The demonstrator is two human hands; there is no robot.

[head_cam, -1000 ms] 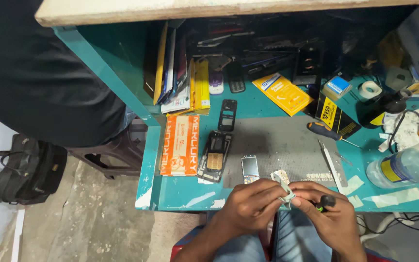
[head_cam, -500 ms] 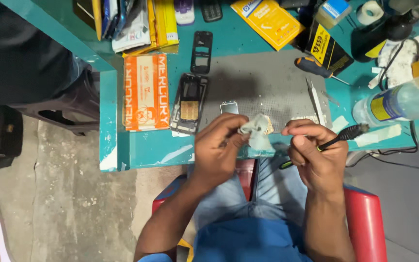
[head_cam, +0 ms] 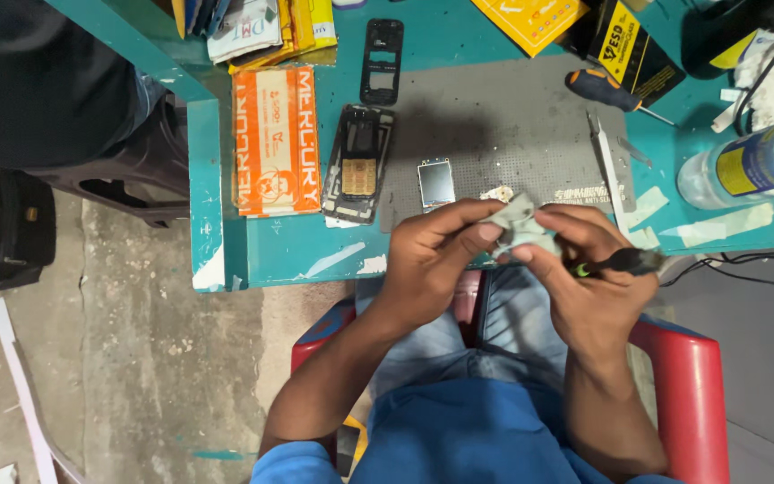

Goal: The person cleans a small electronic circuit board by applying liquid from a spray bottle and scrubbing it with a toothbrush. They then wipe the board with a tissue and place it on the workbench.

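My left hand [head_cam: 436, 255] and my right hand [head_cam: 584, 269] meet over the front edge of the teal table [head_cam: 217, 188]. Both pinch a small crumpled grey cloth [head_cam: 521, 229] between the fingertips. My right hand also grips a black tool with a green mark [head_cam: 624, 262], its end pointing right. Just beyond the hands, on a grey work mat [head_cam: 494, 134], lie a small phone screen [head_cam: 436, 182] and an opened phone body [head_cam: 357, 166] with its board showing.
A black phone frame [head_cam: 381, 61], an orange packet [head_cam: 276, 139], metal tweezers [head_cam: 606, 161], a screwdriver [head_cam: 606, 90], a yellow-black box [head_cam: 629, 49] and a plastic bottle [head_cam: 750, 166] lie about the mat. I sit on a red chair [head_cam: 687, 376]. Another person's dark clothing [head_cam: 38, 81] is at upper left.
The camera view has tilted down toward my lap. My hands stay together on the cloth and have drawn slightly nearer my body; the tool remains in my right hand.
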